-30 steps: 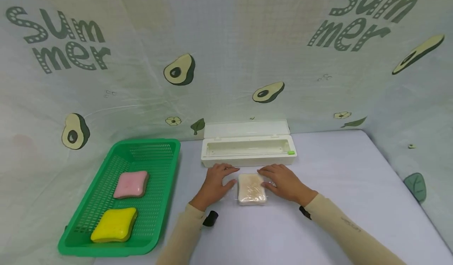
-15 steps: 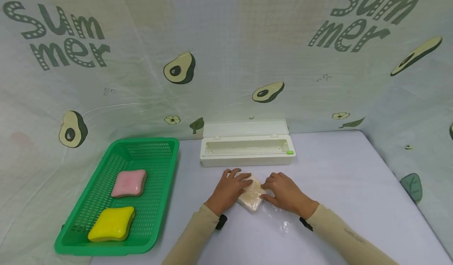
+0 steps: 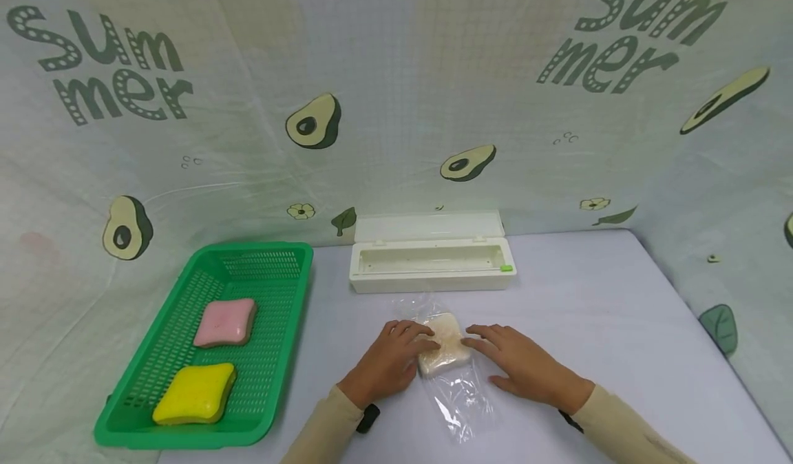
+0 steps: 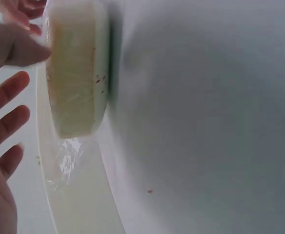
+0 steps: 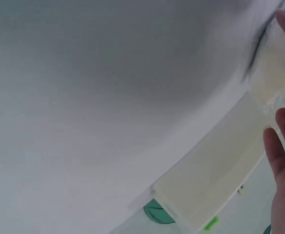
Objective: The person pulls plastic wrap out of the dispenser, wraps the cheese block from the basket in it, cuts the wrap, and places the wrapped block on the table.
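A cream, square, cushion-shaped block (image 3: 447, 343) lies on the table in front of me with clear plastic film (image 3: 461, 398) on it. The film trails out toward me below the block and shows crinkled behind it too. My left hand (image 3: 390, 357) rests at the block's left side, fingertips over its top edge. From the right, my right hand (image 3: 526, 361) reaches to the block's right edge, fingers loosely extended and thumb apart. In the left wrist view the block (image 4: 76, 73) shows its film-covered side, with a digit touching it and the other fingers spread.
Behind the block stands a long white box (image 3: 434, 283) with its lid (image 3: 429, 226) raised and a green slider on its rim. At left, a green basket (image 3: 288, 354) holds a pink block (image 3: 226, 322) and a yellow block (image 3: 195, 394). A patterned sheet (image 3: 396, 106) hangs behind.
The block has turned on the table and moved slightly toward me. Loose film is now spread out in front of it and behind. My right hand has drawn back from its edge.
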Tool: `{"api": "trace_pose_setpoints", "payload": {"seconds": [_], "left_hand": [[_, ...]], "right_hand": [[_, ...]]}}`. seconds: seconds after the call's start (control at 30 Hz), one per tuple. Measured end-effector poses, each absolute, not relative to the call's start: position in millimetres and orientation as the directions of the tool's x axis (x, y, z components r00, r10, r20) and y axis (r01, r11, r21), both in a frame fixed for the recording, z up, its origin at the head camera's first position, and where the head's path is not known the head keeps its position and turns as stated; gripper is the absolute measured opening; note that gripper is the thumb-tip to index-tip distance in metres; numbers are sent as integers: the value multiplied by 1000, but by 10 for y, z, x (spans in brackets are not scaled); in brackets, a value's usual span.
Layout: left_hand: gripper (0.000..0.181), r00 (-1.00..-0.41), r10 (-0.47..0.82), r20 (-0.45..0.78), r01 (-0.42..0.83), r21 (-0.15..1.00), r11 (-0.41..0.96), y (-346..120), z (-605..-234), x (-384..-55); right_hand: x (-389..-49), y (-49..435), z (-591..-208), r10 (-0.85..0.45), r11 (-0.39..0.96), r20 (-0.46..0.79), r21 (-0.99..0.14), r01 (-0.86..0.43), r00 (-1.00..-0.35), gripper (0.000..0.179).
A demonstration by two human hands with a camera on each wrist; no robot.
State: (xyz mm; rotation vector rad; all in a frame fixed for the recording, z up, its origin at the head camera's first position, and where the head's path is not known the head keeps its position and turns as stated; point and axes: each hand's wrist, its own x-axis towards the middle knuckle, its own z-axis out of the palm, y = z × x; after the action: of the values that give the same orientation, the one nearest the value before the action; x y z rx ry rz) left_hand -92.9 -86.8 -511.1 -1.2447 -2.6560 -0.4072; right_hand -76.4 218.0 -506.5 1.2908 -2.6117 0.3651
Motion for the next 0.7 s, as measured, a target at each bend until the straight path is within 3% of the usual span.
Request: {"api": "trace_pose_setpoints", "payload": {"seconds": [0.1, 0.17, 0.27, 0.33, 0.43, 0.53, 0.6, 0.7], "left_hand": [[50, -608, 769, 198, 793, 183, 581, -900, -5135, -819], [56, -598, 784, 165, 800, 186, 571, -887, -5151, -758], [60, -597, 787, 155, 801, 168, 574, -832, -5200, -705], [60, -603, 782, 157, 797, 156, 584, -792, -5228, -684], [60, -621, 768, 159, 784, 137, 606, -750, -5265, -663], [60, -639, 751, 166, 769, 133, 625, -732, -5276, -650], [60, -648, 741, 174, 761, 133, 634, -724, -5277, -646], [57, -648, 738, 190, 762, 139, 633, -713, -5275, -647]], "right_hand": [[-697, 2183, -5109, -793, 536, 298, -77, -841, -532, 98], [-676, 2161, -5139, -812, 507, 310, -46, -861, -494, 97], [-680, 2115, -5178, -826, 474, 345, -5, -881, -446, 83], [-697, 2091, -5212, -817, 468, 380, -4, -884, -434, 63], [-720, 2056, -5231, -771, 484, 434, -77, -872, -466, 29], [-734, 2021, -5207, -699, 512, 455, -221, -830, -552, 9], [-743, 2004, -5175, -660, 529, 440, -303, -792, -609, 7], [-762, 2004, -5127, -643, 531, 408, -372, -761, -648, 19]]}}
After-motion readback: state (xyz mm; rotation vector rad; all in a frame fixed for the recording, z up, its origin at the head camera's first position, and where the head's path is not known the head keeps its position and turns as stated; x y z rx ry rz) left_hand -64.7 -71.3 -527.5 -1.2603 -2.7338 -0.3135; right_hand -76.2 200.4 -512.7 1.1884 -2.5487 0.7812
